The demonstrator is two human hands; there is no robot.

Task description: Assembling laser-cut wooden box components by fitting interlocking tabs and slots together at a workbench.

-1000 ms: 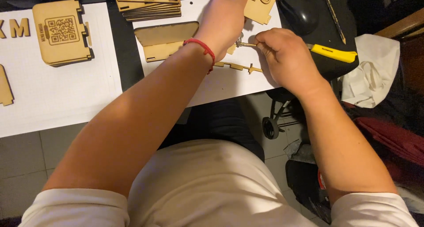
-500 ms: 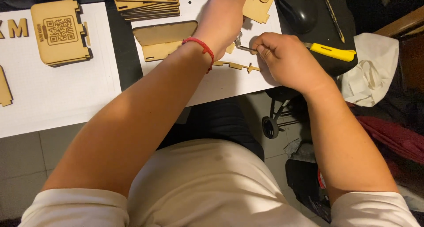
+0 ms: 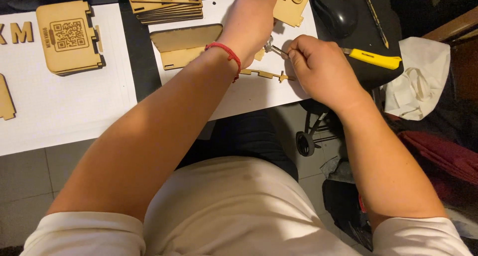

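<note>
My left hand, with a red band at the wrist, reaches across the white sheet and presses on a thin wooden panel with cut-out figures. My right hand grips a yellow-handled utility knife; its metal tip points left, right beside my left hand. A narrow notched wooden strip lies on the sheet below both hands. What my left fingers hold is hidden by the frame edge.
A stack of wooden panels and a flat rounded panel lie at the back. A wooden box with an engraved square code sits left. A black mouse and crumpled white cloth lie right.
My right hand has slid a little left with the knife, bringing the tip closer to my left hand. The left hand has stayed put.
</note>
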